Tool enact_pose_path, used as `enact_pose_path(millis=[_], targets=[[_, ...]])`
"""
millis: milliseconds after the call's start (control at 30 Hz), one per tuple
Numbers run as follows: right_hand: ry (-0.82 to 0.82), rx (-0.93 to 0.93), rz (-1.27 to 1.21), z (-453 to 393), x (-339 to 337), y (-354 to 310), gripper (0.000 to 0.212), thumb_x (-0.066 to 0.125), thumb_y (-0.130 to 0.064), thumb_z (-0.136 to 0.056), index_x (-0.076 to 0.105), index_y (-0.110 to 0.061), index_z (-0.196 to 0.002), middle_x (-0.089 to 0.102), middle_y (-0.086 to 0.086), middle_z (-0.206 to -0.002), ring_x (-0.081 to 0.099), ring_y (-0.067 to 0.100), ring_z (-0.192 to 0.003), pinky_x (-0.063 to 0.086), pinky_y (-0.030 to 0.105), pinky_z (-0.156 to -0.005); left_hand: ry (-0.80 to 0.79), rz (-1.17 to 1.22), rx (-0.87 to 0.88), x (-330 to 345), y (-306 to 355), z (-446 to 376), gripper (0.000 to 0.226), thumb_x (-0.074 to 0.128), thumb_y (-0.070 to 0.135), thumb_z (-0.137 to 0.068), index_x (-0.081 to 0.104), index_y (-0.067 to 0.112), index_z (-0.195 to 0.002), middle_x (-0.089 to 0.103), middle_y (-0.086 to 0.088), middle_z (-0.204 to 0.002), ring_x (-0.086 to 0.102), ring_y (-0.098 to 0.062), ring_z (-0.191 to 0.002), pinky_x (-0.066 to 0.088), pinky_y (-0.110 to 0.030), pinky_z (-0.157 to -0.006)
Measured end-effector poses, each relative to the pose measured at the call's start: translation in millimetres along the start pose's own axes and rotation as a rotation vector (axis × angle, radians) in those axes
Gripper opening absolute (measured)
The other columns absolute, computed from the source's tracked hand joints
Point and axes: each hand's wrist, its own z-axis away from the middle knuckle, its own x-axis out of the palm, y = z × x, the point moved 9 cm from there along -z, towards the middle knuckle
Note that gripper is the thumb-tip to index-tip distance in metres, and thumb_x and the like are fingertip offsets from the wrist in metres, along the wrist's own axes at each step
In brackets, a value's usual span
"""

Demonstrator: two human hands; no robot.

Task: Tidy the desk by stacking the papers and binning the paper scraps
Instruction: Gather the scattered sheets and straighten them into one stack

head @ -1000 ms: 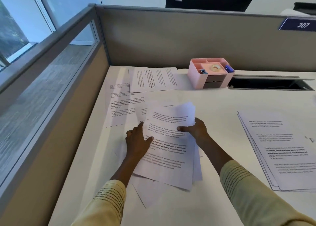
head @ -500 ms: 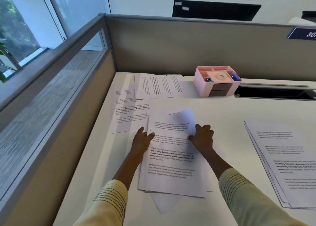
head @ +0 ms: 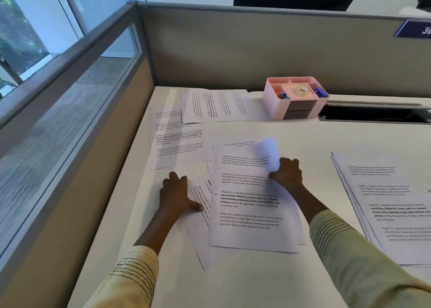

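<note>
A loose pile of printed papers lies on the white desk in front of me. My right hand grips the pile's right edge, where a sheet corner curls upward. My left hand rests flat on a skewed sheet sticking out from under the pile's left side. Two more printed sheets lie further back: one at the left, one turned sideways near the partition. A neat stack of papers sits at the right.
A pink desk organiser with tape and small items stands at the back by a cable slot. A grey partition closes the back and a glass-topped one the left side.
My left hand slid off the pile's left edge down onto the skewed sheet beside it. My right hand curled around the pile's right edge. The pile now lies straighter.
</note>
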Motion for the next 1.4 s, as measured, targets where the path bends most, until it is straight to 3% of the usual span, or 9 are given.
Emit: enact_pose_path(millis=[100, 367, 467, 567, 767, 933, 1067, 1167, 1400], targets=[[0.016, -0.013, -0.148, 3, -1, 0, 0.025, 0.070, -0.008, -0.072, 0.058, -0.006, -0.094, 0.060, 0.014, -0.101, 0.050, 0.026, -0.080, 0.035, 0.028, -0.060, -0.014, 0.105, 0.015, 6, -3, -3, 0.102, 0.086, 0.049, -0.057, 0.037, 0.014, -0.138, 0.038, -0.011, -0.133, 0.043, -0.029, -0.120, 0.042, -0.038, -0.097], [0.063, -0.096, -0.210, 10, -4, 3, 0.024, 0.074, -0.009, -0.072, 0.056, -0.011, -0.088, 0.059, 0.007, -0.089, 0.054, 0.028, -0.081, 0.033, 0.029, -0.059, 0.005, 0.613, -0.103, 3, -18, -2, 0.060, 0.083, 0.049, -0.060, 0.063, 0.017, -0.107, 0.065, -0.007, -0.109, 0.062, -0.024, -0.096, 0.051, -0.035, -0.083], [0.080, -0.139, -0.278, 11, -4, 0, 0.026, 0.075, -0.014, -0.074, 0.060, -0.006, -0.092, 0.058, 0.005, -0.088, 0.054, 0.027, -0.081, 0.035, 0.030, -0.064, 0.005, 0.787, -0.132, -1, -19, -5, 0.048, 0.084, 0.027, -0.068, 0.061, 0.013, -0.107, 0.063, -0.011, -0.109, 0.061, -0.026, -0.094, 0.051, -0.032, -0.076], [0.030, -0.193, -0.405, 14, -4, -5, 0.021, 0.075, -0.015, -0.076, 0.054, -0.011, -0.078, 0.054, -0.002, -0.072, 0.047, 0.017, -0.067, 0.031, 0.027, -0.057, -0.204, 0.952, -0.124, 2, -6, -1, 0.039, 0.078, 0.005, -0.074, 0.061, 0.016, -0.107, 0.063, -0.016, -0.111, 0.064, -0.026, -0.091, 0.056, -0.032, -0.070], [-0.020, -0.224, -0.536, 17, -2, 3, 0.021, 0.072, -0.017, -0.081, 0.055, -0.005, -0.080, 0.053, 0.002, -0.069, 0.045, 0.015, -0.062, 0.029, 0.027, -0.056, -0.388, 0.633, -0.075, 5, -1, 1, 0.044, 0.080, 0.011, -0.073, 0.059, 0.025, -0.109, 0.061, -0.005, -0.115, 0.061, -0.022, -0.099, 0.057, -0.031, -0.073], [-0.084, -0.254, -0.585, 20, 5, 1, 0.019, 0.072, -0.017, -0.081, 0.060, -0.004, -0.088, 0.063, 0.008, -0.079, 0.052, 0.018, -0.067, 0.033, 0.028, -0.059, -0.486, 0.792, -0.126, 13, 12, 7, 0.030, 0.082, 0.028, -0.072, 0.065, 0.017, -0.095, 0.071, -0.007, -0.097, 0.070, -0.017, -0.081, 0.058, -0.030, -0.062], [-0.095, -0.265, -0.618, 24, 7, -5, 0.017, 0.074, -0.016, -0.079, 0.062, -0.006, -0.087, 0.064, 0.006, -0.078, 0.053, 0.016, -0.066, 0.035, 0.022, -0.056, -0.443, 0.731, -0.069, 18, 26, 1, 0.040, 0.081, 0.031, -0.074, 0.069, 0.010, -0.106, 0.070, -0.008, -0.108, 0.067, -0.022, -0.095, 0.054, -0.036, -0.090], [-0.067, -0.255, -0.720, 25, -3, -6, 0.016, 0.076, -0.013, -0.078, 0.063, -0.007, -0.086, 0.066, 0.001, -0.077, 0.057, 0.011, -0.064, 0.040, 0.015, -0.056, -0.304, 0.734, -0.001, 4, 30, -4, 0.045, 0.075, 0.011, -0.080, 0.059, 0.005, -0.121, 0.060, -0.008, -0.120, 0.056, -0.018, -0.101, 0.042, -0.024, -0.086], [-0.109, -0.290, -1.004, 28, -31, -11, 0.036, 0.079, -0.019, -0.073, 0.069, -0.005, -0.104, 0.072, 0.010, -0.105, 0.067, 0.026, -0.095, 0.054, 0.038, -0.087, 0.021, 0.836, 0.256, -51, 51, 9, 0.050, 0.062, 0.003, -0.088, 0.049, 0.013, -0.136, 0.049, 0.008, -0.128, 0.040, -0.004, -0.118, 0.035, -0.023, -0.098]])
